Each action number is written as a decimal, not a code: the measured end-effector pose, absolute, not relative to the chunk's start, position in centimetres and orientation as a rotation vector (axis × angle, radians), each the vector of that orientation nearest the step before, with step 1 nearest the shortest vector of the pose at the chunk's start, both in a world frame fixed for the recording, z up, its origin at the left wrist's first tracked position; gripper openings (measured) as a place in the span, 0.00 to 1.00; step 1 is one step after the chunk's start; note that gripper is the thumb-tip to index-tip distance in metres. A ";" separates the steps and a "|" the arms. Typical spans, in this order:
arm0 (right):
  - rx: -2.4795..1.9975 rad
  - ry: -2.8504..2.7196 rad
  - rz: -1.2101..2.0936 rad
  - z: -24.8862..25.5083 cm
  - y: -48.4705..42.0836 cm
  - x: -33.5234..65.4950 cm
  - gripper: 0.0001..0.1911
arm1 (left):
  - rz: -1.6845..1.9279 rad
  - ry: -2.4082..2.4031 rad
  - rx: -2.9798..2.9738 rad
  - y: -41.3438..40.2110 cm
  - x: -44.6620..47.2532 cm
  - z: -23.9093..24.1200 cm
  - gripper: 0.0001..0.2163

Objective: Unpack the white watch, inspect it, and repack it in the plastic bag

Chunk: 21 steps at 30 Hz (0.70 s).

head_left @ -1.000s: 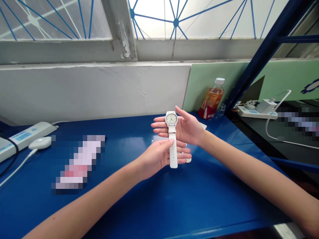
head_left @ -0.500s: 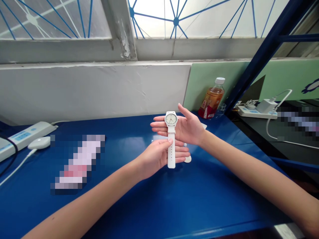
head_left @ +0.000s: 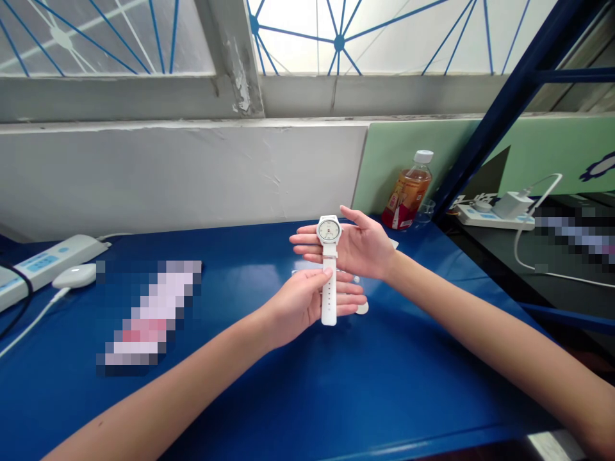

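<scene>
A white wristwatch (head_left: 329,232) with a round dial lies over my hands, dial facing up and its long holed strap end hanging toward me. My left hand (head_left: 300,304) grips that strap, thumb on top and straight fingers beneath. Just beyond it, my right hand (head_left: 362,243) is palm up with fingers stretched flat and thumb raised, under or against the watch head. On the desk below, partly hidden by my left fingers, are a round white piece (head_left: 362,308) and something clear.
A pixelated flat object (head_left: 151,314) lies on the blue desk (head_left: 307,397) at left, near a power strip (head_left: 52,262) and a white charger (head_left: 75,276). A drink bottle (head_left: 408,192) stands at the back right beside a blue metal post (head_left: 500,109). Another power strip (head_left: 500,216) sits farther right.
The right thumb has lowered slightly toward the watch. The watch has shifted very slightly left; otherwise both hands hold almost the same pose.
</scene>
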State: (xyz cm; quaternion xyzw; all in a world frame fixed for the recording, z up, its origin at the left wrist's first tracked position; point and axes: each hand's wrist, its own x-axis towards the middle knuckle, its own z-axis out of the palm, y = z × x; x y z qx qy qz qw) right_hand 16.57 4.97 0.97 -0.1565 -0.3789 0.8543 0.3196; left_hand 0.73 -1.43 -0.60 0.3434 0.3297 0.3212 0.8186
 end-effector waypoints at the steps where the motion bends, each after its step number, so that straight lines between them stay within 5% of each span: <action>1: -0.417 -0.995 2.237 1.0 5.0 16.5 0.33 | 0.690 0.705 0.732 -1.4 0.7 -0.6 0.12; 15: -0.683 -0.905 1.880 0.9 5.4 16.3 0.11 | 0.741 0.749 0.775 -1.7 1.0 -0.1 0.09; 21: -0.731 -0.920 1.749 1.0 5.6 16.4 0.13 | 0.713 0.650 0.749 -1.6 1.0 -0.3 0.12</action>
